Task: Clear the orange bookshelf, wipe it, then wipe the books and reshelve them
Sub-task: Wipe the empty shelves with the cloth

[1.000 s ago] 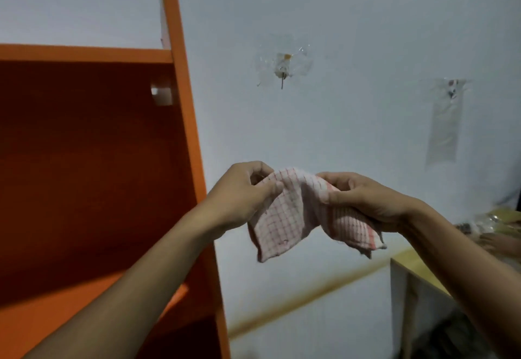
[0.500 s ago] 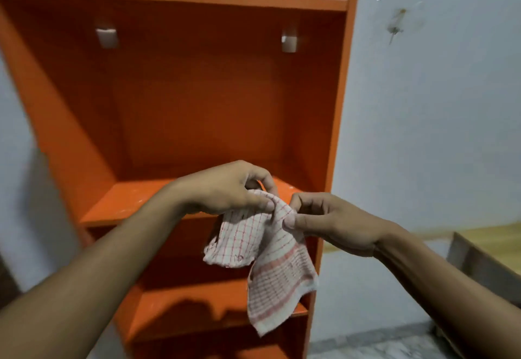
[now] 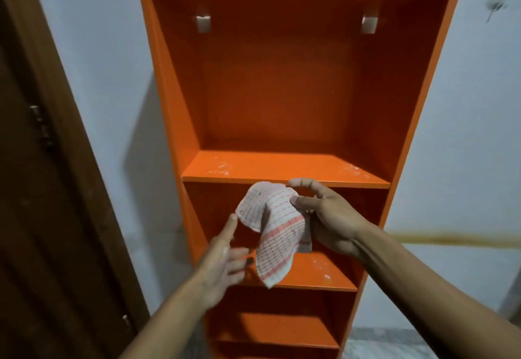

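Inspecting the scene from left to right, as follows.
Door: a dark brown door [image 3: 42, 189] stands at the far left, beside the pale wall [image 3: 112, 62]; not part of the job.
Left hand: the left hand [image 3: 222, 268] is wide, fingers straight and spread, holding nothing. Its forefinger tip lies at or just short of the cloth's left corner; contact cannot be confirmed because of motion blur.
Cloth: a white cloth with red check and stripe [image 3: 277, 231] hangs in front of the second compartment, its lowest corner over the front edge of the shelf below. It drapes and folds freely, so I judge it light, soft and limp, with no risk of breakage. Best taken by bunching the middle into the palm, leaving a flat pad for wiping; a corner hold would let it flap.
Right hand: the right hand [image 3: 327, 217] pinches the cloth's upper right part between thumb and fingers, the forefinger raised above.
Orange bookshelf: the orange bookshelf [image 3: 282, 82] stands upright against the wall, every visible compartment free of books. Pale dusty marks show on the upper shelf board [image 3: 284, 171] and the board beneath it. Judged rigid and smooth; it should bear firm wiping pressure.
Stage: clearing looks complete; wiping not yet begun.
Books: none in view.
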The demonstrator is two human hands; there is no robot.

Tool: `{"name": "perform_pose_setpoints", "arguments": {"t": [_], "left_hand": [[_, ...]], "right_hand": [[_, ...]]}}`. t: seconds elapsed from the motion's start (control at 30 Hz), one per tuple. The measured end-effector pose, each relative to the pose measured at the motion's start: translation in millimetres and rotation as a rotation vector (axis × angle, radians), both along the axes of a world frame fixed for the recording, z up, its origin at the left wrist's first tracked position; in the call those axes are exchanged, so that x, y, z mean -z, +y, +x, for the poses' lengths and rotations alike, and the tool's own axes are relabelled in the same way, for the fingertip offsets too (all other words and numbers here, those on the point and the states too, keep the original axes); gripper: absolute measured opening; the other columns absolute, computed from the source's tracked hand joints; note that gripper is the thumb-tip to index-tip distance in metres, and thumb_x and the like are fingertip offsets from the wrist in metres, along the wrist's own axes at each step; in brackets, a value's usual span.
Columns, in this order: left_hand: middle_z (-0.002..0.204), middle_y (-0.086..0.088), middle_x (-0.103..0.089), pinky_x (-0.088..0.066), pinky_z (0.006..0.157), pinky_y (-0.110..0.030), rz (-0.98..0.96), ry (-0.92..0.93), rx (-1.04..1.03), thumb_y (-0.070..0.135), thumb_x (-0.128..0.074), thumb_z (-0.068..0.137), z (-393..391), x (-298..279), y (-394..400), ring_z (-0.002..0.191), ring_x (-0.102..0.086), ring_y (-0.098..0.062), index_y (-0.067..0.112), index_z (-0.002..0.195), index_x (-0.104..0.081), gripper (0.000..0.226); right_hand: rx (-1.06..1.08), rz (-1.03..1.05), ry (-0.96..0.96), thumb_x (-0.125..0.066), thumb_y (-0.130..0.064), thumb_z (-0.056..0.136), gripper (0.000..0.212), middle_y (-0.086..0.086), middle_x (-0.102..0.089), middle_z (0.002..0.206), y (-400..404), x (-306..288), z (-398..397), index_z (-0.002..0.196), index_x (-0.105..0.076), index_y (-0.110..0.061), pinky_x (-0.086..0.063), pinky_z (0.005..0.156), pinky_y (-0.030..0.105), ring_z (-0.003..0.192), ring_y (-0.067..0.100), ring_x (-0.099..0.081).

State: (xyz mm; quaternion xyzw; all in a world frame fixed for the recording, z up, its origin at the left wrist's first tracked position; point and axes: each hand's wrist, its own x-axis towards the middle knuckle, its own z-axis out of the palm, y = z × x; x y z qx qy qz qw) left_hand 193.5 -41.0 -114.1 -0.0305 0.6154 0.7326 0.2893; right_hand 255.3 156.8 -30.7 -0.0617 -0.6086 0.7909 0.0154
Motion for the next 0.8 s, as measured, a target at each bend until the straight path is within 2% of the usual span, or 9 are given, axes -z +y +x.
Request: {"name": "perform_pose_setpoints", "arguments": {"t": [0.07,0.1,0.17,0.27,0.37,0.43,0.53,0.67,0.8], "left_hand": [[0.137,-0.025,-0.057,-0.043,0.106,-0.056,0.316,-0.247,0.162,0.074,-0.056,0.082,7,10,-1,0.123,-0.059,-0.040,0.013,0.154,-0.022,0.100],[0.139,-0.026,-0.056,-0.044,0.106,-0.056,0.459,-0.303,0.174,0.071,-0.061,0.082,8,7,0,0.125,-0.058,-0.041,0.011,0.155,-0.019,0.103],[0.136,-0.025,-0.059,-0.045,0.105,-0.055,0.562,-0.279,0.127,0.054,-0.065,0.088,9,-7,0,0.125,-0.058,-0.042,0.004,0.149,-0.033,0.085],[0.120,-0.021,-0.069,-0.048,0.101,-0.051,0.480,-0.150,0.061,0.030,-0.064,0.088,7,-25,-1,0.121,-0.061,-0.038,0.004,0.134,-0.058,0.054],[0.118,-0.022,-0.069,-0.050,0.097,-0.050,0.391,-0.107,0.059,0.025,-0.066,0.084,5,-31,-4,0.116,-0.062,-0.037,0.007,0.131,-0.058,0.051],[0.124,-0.029,-0.064,-0.047,0.101,-0.054,0.296,-0.125,0.092,0.033,-0.066,0.087,4,-29,-3,0.117,-0.063,-0.041,0.008,0.130,-0.047,0.053],[0.127,-0.031,-0.062,-0.051,0.097,-0.056,0.406,-0.264,0.152,0.040,-0.073,0.086,1,-21,3,0.115,-0.064,-0.044,0.013,0.155,-0.016,0.093],[0.124,-0.022,-0.065,-0.050,0.097,-0.049,0.502,-0.292,0.176,0.037,-0.071,0.084,4,-28,9,0.119,-0.061,-0.037,0.005,0.139,-0.054,0.066],[0.126,-0.024,-0.065,-0.044,0.108,-0.051,0.419,-0.209,0.131,0.021,-0.065,0.090,-1,-29,7,0.121,-0.061,-0.039,-0.001,0.137,-0.055,0.052]], "right_hand": [[0.000,-0.026,0.000,-0.052,0.004,0.096,0.031,0.021,-0.054,0.101,-7,2,-3,0.123,-0.057,-0.010,-0.043,0.063,0.035,0.073,0.024,-0.051],[-0.009,-0.033,-0.004,-0.052,0.003,0.096,0.031,0.022,-0.054,0.102,-10,3,-4,0.123,-0.057,-0.011,-0.042,0.063,0.035,0.074,0.024,-0.051],[-0.022,-0.025,-0.015,-0.051,0.001,0.098,0.030,0.021,-0.056,0.098,-14,3,-6,0.123,-0.057,-0.013,-0.043,0.062,0.035,0.072,0.023,-0.054],[0.016,0.039,-0.019,-0.050,-0.002,0.099,0.027,0.018,-0.060,0.093,-17,7,-7,0.121,-0.057,-0.015,-0.043,0.059,0.034,0.070,0.022,-0.055],[0.064,0.063,-0.001,-0.048,-0.002,0.100,0.021,0.019,-0.059,0.097,-15,11,-7,0.113,-0.059,-0.013,-0.042,0.059,0.034,0.073,0.023,-0.053],[0.062,0.008,0.015,-0.046,0.001,0.100,0.019,0.019,-0.055,0.099,-14,13,-7,0.107,-0.059,-0.011,-0.041,0.059,0.034,0.072,0.023,-0.051],[0.051,-0.029,0.010,-0.044,0.003,0.099,0.022,0.019,-0.052,0.098,-15,15,-7,0.106,-0.059,-0.012,-0.039,0.058,0.034,0.070,0.022,-0.049],[0.059,0.005,-0.028,-0.045,0.002,0.098,0.023,0.020,-0.053,0.098,-13,15,-5,0.103,-0.060,-0.014,-0.038,0.056,0.032,0.071,0.024,-0.048],[0.115,0.084,-0.010,-0.042,0.001,0.099,0.022,0.019,-0.058,0.099,-6,14,1,0.108,-0.058,-0.011,-0.043,0.055,0.033,0.074,0.025,-0.053]]}}
